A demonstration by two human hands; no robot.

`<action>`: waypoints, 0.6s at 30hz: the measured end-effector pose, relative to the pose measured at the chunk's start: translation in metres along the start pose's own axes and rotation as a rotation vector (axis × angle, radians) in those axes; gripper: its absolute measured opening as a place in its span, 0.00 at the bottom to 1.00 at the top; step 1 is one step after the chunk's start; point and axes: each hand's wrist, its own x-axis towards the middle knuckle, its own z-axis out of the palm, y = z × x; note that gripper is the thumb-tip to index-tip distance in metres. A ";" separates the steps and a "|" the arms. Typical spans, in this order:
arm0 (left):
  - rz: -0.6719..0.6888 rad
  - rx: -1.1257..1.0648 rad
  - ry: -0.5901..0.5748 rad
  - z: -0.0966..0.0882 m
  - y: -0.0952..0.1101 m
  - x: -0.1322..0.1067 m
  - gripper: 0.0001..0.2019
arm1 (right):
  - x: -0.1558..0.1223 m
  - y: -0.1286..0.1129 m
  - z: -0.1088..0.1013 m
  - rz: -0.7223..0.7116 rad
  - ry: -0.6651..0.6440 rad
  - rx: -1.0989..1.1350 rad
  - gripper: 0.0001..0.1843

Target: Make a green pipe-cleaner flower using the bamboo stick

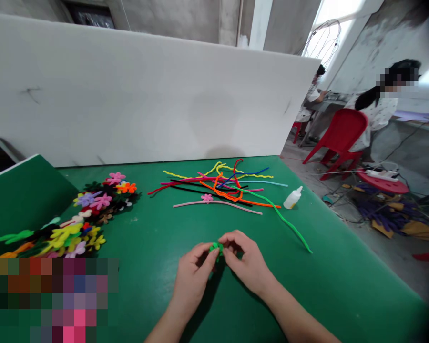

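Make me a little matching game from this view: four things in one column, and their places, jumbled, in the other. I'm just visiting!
Things
1. White squeeze bottle
2. Small green pipe-cleaner piece
3. Pile of fuzzy flowers
4. Red chair

Places
A. On the floor, beyond the table
B. In the fingers of the left hand and right hand
C. On the table's left side
D. Near the right-hand ends of the loose pipe cleaners

Pairs
1-D, 2-B, 3-C, 4-A
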 end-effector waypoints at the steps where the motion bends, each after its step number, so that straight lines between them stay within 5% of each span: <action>1: 0.039 0.022 0.006 0.000 -0.001 0.000 0.06 | 0.000 0.000 -0.002 -0.080 -0.016 -0.053 0.08; 8: 0.158 0.080 -0.006 -0.002 0.001 0.000 0.05 | 0.000 0.005 -0.010 -0.334 -0.073 -0.305 0.10; 18: 0.159 0.010 0.058 0.000 -0.004 0.000 0.08 | -0.001 0.004 -0.009 -0.391 -0.005 -0.375 0.09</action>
